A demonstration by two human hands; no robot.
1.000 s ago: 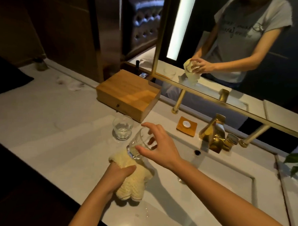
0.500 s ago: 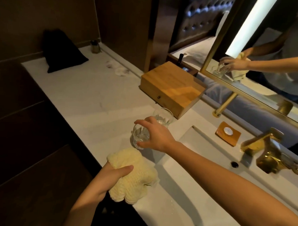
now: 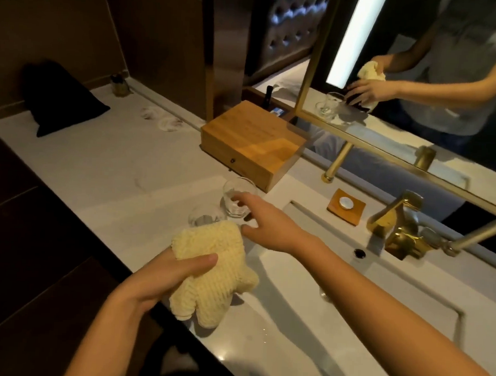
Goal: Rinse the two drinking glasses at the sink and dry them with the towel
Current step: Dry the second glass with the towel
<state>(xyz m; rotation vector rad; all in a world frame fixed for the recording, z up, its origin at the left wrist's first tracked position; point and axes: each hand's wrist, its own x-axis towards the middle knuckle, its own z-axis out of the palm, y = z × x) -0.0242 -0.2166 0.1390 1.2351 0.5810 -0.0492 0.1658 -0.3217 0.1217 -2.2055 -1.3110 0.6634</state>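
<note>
Left hand: clamped on the yellow towel, thumb laid across its front. The cloth is bunched and held over the table edge, at the 9 o'clock side of the sink.

Right hand: fingers straight and spread apart, gripping nothing, pointing toward 10 o'clock. The forefinger overlaps the far glass; contact cannot be confirmed.

Far glass: upright on the table, just at 6 o'clock of the wooden box.

Near glass: upright and blurred, just beside the far glass at its 7 o'clock. Its lower part is hidden behind the towel.

Sink: white basin at 3 o'clock of the towel. A gold tap stands on its 1 o'clock side, with a small wooden dish at the tap's 9 o'clock.

A black pouch lies at the table's far 10 o'clock end.

The mirror along the back reflects both hands, the towel and one glass.
</note>
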